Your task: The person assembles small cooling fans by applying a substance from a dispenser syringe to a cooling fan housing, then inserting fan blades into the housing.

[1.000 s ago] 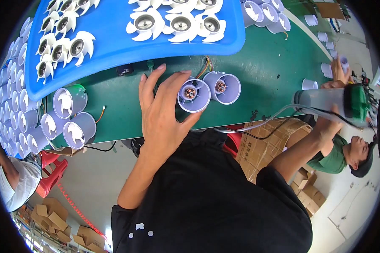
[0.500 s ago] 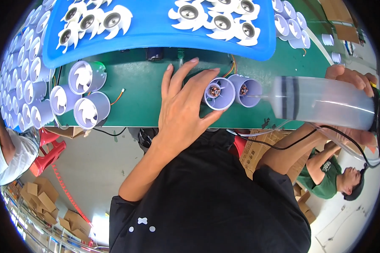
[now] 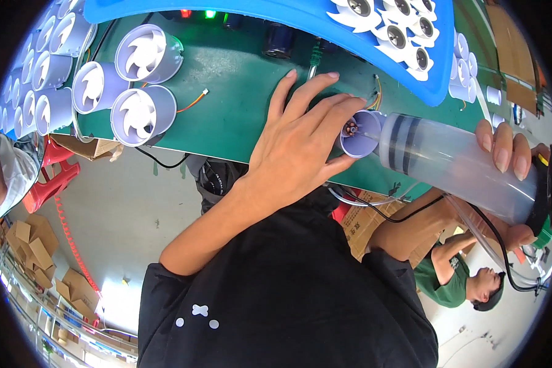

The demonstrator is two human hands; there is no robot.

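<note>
My left hand (image 3: 306, 135) is curled over a short lilac fan housing (image 3: 363, 146) lying on the green table, its thumb and fingertips against the housing's wall. Inside the housing a small copper-wound motor core (image 3: 350, 129) shows. My right hand (image 3: 503, 150) is wrapped round a large clear dispensing syringe (image 3: 466, 162) filled with something whitish, a dark-banded plunger near its front. The syringe's thin needle reaches into the housing's open mouth, close to the core. Whether it touches the core I cannot tell. A second housing is mostly hidden behind my left hand.
Three housings with white fan blades (image 3: 144, 54) stand to the left, beside stacked similar ones (image 3: 52, 70). A blue tray (image 3: 288, 15) with white impellers (image 3: 395, 37) is at the back. A black cable (image 3: 405, 214) trails below the syringe. A person in green (image 3: 444, 279) is at the right.
The view has turned, so the tray and table appear shifted and tilted. Two open housings showed by my left hand before; one shows plainly now. The needle sits further inside that housing.
</note>
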